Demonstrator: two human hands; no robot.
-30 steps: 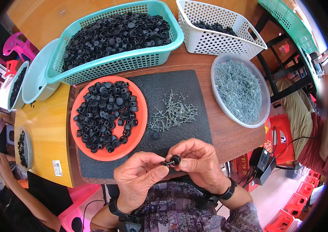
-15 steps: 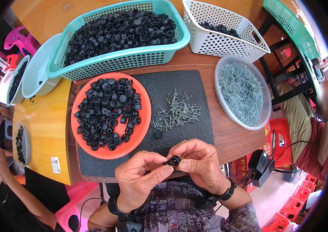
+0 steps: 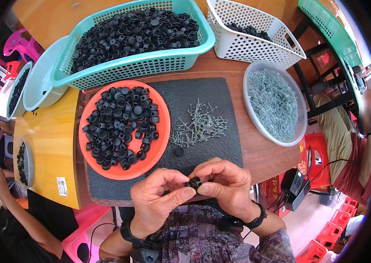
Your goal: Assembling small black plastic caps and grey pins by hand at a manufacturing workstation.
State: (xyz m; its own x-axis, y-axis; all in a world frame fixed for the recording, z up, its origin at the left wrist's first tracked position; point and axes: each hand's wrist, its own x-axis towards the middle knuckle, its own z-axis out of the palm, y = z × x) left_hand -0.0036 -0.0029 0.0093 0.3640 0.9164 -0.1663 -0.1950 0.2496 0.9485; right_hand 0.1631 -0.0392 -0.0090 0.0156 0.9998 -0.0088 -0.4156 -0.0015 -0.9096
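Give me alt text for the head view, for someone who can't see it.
A person's left hand and right hand hold a small black part at a dark mat's near edge. On the mat are a red-orange bowl of black parts and loose screws; a clear tub of screws stands at right.

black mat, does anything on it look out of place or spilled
One small round black piece sits alone on the black mat, right of the orange bowl that holds similar pieces, so it looks like a stray, though that may be deliberate. The screws lie in a loose heap beyond it.
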